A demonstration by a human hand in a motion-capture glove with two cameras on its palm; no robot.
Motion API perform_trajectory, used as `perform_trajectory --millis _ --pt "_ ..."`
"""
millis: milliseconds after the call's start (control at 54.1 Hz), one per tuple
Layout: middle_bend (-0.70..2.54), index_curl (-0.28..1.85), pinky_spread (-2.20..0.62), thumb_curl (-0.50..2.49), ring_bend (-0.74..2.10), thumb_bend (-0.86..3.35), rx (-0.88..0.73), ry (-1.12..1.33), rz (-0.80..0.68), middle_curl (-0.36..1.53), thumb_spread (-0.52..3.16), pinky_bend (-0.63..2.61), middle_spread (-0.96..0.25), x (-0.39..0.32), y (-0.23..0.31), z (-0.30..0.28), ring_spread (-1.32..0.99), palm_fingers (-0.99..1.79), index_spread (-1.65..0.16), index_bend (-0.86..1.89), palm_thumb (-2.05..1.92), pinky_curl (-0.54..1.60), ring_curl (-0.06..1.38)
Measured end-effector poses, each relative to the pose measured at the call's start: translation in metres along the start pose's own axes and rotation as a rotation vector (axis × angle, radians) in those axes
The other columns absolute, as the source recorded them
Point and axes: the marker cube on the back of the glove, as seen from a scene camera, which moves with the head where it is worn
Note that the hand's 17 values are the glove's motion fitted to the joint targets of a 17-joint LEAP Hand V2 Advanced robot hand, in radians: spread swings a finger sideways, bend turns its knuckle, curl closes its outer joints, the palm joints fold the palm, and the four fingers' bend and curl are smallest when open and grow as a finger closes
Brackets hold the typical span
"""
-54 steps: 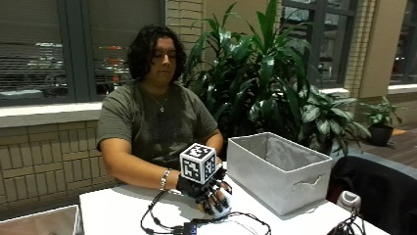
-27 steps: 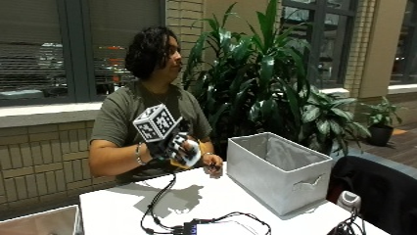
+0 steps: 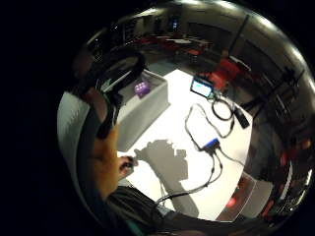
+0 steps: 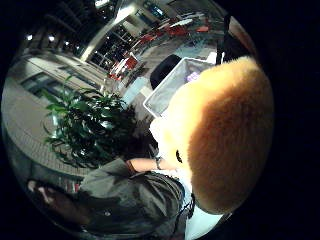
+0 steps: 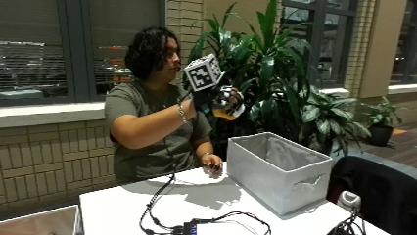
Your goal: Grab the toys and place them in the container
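Hand (image 5: pixel 218 100) grips fuzzy orange toy (image 4: pixel 225 135) above container (image 5: pixel 280 171).

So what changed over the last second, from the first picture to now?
The gloved right hand went from resting on the table up to head height, toward the grey container. It holds an orange plush toy, lifted with it. The container, its purple toy and the bare hand near the table edge show no change.

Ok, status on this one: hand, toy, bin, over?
Gloved right hand raised, gripping an orange plush toy. Hand is short of the grey container; toy not in. Purple toy already inside. Nothing in the way.
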Motion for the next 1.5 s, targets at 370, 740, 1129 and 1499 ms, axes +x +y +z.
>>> perform_trajectory --millis 370,740,1129,1499 --pt "0.43 1.1 -0.33 1.09 0.98 0.07 -0.029 0.13 0.127 1.0 0.74 1.19 -0.58 -0.041 -0.124 0.023 -0.55 0.48 -0.55 0.46 0.67 0.48 0.76" --pt "0.1 0.78 -0.04 0.75 0.23 -0.03 -0.247 0.139 0.033 0.73 1.19 1.07 -0.17 -0.021 -0.084 0.029 -0.2 -0.27 -0.44 0.11 0.29 0.42 0.54" --pt "0.18 0.62 0.01 0.47 0.29 -0.01 -0.283 0.222 0.254 0.55 1.38 0.87 -0.08 0.083 0.175 0.003 -0.13 0.04 -0.41 0.19 0.04 0.34 0.51" --pt "0.19 0.56 0.01 0.37 0.23 -0.01 -0.21 0.236 0.496 0.5 1.45 0.81 -0.08 0.144 0.305 0.002 -0.12 0.11 -0.4 0.19 0.02 0.32 0.48"
